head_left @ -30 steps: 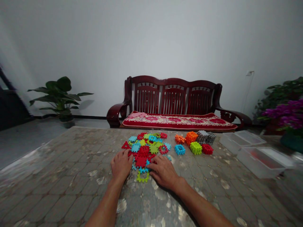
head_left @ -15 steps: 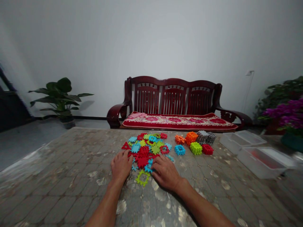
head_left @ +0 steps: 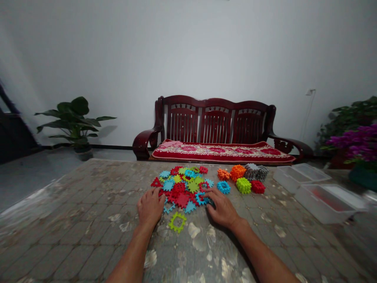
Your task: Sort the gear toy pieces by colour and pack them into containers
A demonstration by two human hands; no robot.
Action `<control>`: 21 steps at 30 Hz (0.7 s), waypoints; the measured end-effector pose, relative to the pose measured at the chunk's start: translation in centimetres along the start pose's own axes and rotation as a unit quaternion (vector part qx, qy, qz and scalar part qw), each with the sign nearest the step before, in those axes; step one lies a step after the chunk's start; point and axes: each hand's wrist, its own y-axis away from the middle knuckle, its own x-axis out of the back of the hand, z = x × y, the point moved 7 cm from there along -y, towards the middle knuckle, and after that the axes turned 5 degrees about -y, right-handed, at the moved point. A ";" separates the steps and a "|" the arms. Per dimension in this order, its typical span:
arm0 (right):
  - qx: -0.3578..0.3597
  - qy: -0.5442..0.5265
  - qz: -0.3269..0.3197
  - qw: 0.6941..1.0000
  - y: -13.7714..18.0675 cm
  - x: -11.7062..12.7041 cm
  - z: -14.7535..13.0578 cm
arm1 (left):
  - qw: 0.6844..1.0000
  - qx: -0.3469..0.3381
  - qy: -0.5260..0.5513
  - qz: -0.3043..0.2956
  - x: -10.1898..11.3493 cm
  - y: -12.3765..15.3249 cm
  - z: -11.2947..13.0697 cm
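A loose pile of flat toothed interlocking tiles (head_left: pixel 179 188) in red, blue and lime green lies in front of me on the table. My left hand (head_left: pixel 150 206) rests palm down at the pile's left edge, fingers lying forward against the red tiles and holding nothing I can see. At the right edge, the fingers of my right hand (head_left: pixel 221 207) pinch a blue square tile with an open middle (head_left: pixel 201 198). Nearer to me, between my wrists, a lime green frame-shaped tile (head_left: pixel 177 222) lies apart from the pile.
Tiles sorted by colour stand right of the pile: orange stacks (head_left: pixel 237 172), grey stacks (head_left: pixel 257 171), a blue stack (head_left: pixel 224 187), a lime green stack (head_left: pixel 244 186) and a red stack (head_left: pixel 258 186). Clear plastic boxes (head_left: pixel 321 204) sit further right. A wooden bench (head_left: pixel 216 118) is behind the table.
My right hand has moved right and slightly away from me, and now has the blue square tile at its fingertips. Red and blue tiles near it have shifted. My left hand stays in place.
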 end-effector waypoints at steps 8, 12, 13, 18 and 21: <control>-0.134 0.147 0.022 0.980 -0.6 -0.8 -0.9 | 1.000 -0.005 -0.003 0.002 0.0 -0.1 0.0; -0.144 0.171 0.007 0.975 -0.8 -1.6 -0.9 | 1.000 -0.003 -0.004 -0.001 0.1 0.0 0.1; -0.144 0.173 0.008 0.974 -0.8 -1.7 -0.8 | 1.000 -0.003 -0.006 0.000 0.2 0.0 0.1; -0.139 0.148 0.042 0.978 -0.6 -1.7 -0.7 | 1.000 0.000 -0.009 0.002 0.0 -0.1 0.0; -0.156 0.124 0.073 0.977 -0.8 -0.7 0.0 | 1.000 0.000 -0.004 0.003 -0.2 -0.2 -0.1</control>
